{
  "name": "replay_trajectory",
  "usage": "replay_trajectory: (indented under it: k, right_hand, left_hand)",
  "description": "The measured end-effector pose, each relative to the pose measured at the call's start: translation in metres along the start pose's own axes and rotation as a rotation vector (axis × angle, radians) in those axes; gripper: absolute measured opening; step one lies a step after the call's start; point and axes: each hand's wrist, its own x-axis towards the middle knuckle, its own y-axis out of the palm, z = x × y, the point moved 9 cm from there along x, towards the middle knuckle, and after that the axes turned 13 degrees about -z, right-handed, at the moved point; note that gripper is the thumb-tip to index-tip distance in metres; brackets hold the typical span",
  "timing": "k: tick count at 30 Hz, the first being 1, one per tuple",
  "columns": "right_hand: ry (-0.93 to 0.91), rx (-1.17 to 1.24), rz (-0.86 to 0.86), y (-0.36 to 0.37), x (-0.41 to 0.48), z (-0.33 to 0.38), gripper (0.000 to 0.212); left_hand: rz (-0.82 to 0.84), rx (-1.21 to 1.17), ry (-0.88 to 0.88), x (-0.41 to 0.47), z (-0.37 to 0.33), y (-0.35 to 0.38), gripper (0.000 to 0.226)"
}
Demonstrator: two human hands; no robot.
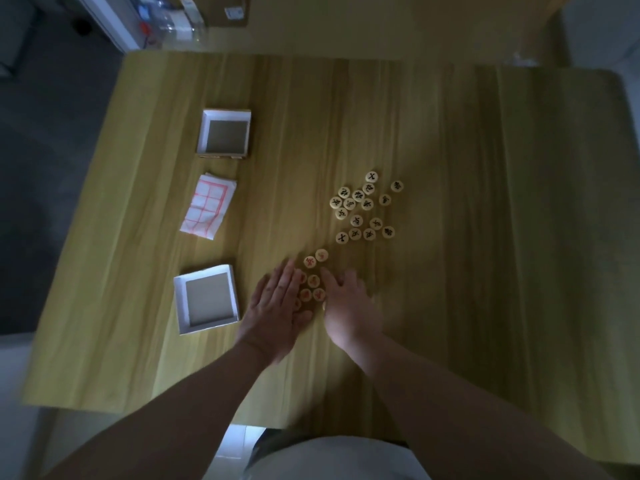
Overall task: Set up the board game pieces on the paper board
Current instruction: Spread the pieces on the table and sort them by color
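Several round pale pieces with red characters (313, 280) lie in a small cluster on the wooden table (485, 202), between my two hands. My left hand (277, 306) lies flat with straight fingers against the cluster's left side, covering some pieces. My right hand (346, 299) rests on the cluster's right side, index finger stretched toward the pieces, other fingers loosely bent. Farther back and to the right lies a loose group of several black-character pieces (363, 206). The paper board (209, 207), white with red grid lines, lies folded at the left.
Two open white box halves stand on the left of the table: one at the back (204, 133) and one near my left hand (181, 306). Clutter and a cardboard box (228, 8) sit beyond the table's far edge. The floor drops away dark at left.
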Motion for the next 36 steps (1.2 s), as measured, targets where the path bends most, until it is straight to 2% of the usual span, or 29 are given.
replay_trajectory:
  k: [3, 5, 9, 11, 12, 16, 18, 20, 24, 27, 29, 32, 36]
  right_hand:
    - [-0.105, 0.063, 0.031, 0.005, -0.002, 0.017, 0.075]
    - [-0.063, 0.152, 0.010, 0.000, 0.002, 0.013, 0.073]
    - [0.315, 0.257, -0.211, -0.021, 0.008, -0.029, 0.059]
    - [0.462, 0.306, -0.232, -0.023, 0.005, -0.043, 0.056]
    - [0.466, 0.318, -0.207, -0.022, 0.006, -0.043, 0.057]
    - [0.231, 0.291, -0.098, -0.023, 0.029, -0.017, 0.056]
    - [0.201, 0.249, -0.004, -0.018, 0.043, -0.010, 0.060]
    - [0.156, 0.204, 0.078, -0.012, 0.051, -0.002, 0.055]
    - [0.064, 0.151, 0.139, -0.002, 0.048, 0.003, 0.048]
    - [0.220, 0.216, 0.023, -0.010, 0.043, -0.023, 0.049]
    - [0.369, 0.210, -0.042, -0.021, 0.034, -0.044, 0.033]
    - [0.581, 0.326, 0.010, -0.012, 0.012, -0.058, 0.023]
    - [0.809, 0.677, 0.139, 0.022, -0.002, -0.056, 0.023]
  left_hand:
    - [-0.013, 0.004, 0.030, 0.006, 0.004, -0.004, 0.074]
    - [-0.001, 0.011, 0.054, 0.009, 0.005, -0.001, 0.076]
    - [0.024, 0.009, 0.046, 0.009, 0.006, 0.008, 0.081]
    - [0.027, 0.005, 0.042, 0.006, 0.003, 0.009, 0.082]
    - [0.025, 0.008, 0.041, 0.006, 0.001, 0.008, 0.082]
    - [0.023, -0.012, 0.011, 0.003, -0.006, 0.007, 0.082]
    - [0.015, -0.024, -0.016, 0.001, -0.007, 0.007, 0.081]
    - [0.005, -0.047, -0.032, 0.000, -0.007, 0.005, 0.083]
    - [-0.014, -0.090, -0.053, 0.000, -0.006, 0.000, 0.087]
    - [-0.015, -0.062, -0.056, 0.002, -0.009, -0.001, 0.089]
    - [-0.009, -0.057, -0.068, 0.007, -0.012, 0.002, 0.090]
    - [-0.005, -0.061, -0.064, 0.018, -0.019, 0.003, 0.090]
    - [0.071, 0.076, 0.122, 0.024, -0.032, 0.010, 0.083]
